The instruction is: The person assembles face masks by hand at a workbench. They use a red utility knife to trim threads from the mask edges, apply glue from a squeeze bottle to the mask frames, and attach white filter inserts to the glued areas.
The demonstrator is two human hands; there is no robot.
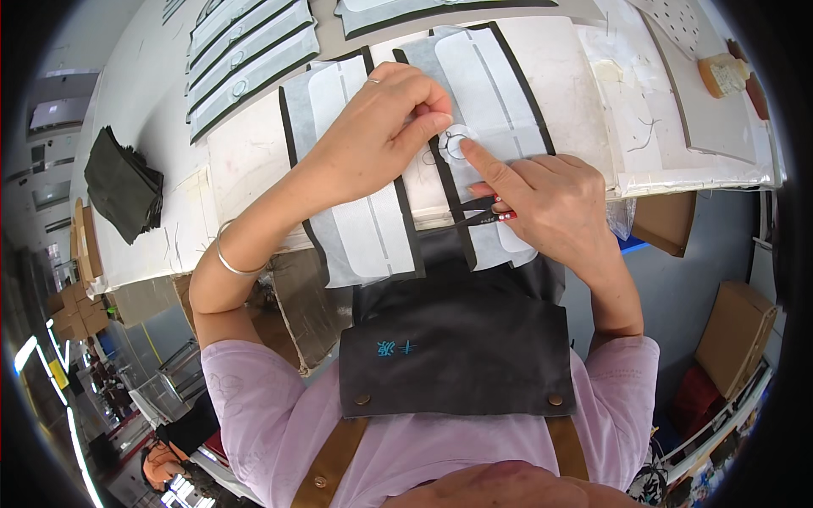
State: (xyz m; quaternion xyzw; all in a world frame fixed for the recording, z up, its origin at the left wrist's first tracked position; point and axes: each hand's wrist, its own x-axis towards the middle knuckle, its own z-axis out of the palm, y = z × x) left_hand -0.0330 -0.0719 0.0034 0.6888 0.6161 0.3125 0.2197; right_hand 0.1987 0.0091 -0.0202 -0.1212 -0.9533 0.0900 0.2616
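Two long panels of white backing with black edging lie side by side on the worktable: the left panel (377, 222) and the right panel (508, 102), their near ends hanging over the edge. A small round white patch (454, 147) with a dark thin loop on it sits on the right panel. Beside that patch my left hand (394, 110) is pinched closed; whatever lies between thumb and finger is too small to make out. My right hand (550, 199) presses its index fingertip on the patch. Its other fingers hold red-handled scissors (487, 212), dark blades pointing left.
Several similar panels (250, 63) overlap at the far left. A stack of black pieces (124, 184) lies on the left of the worktable (190, 233). At the far right stands a jar (721, 76) by a grey board (694, 110). Cardboard boxes (735, 339) stand below at right.
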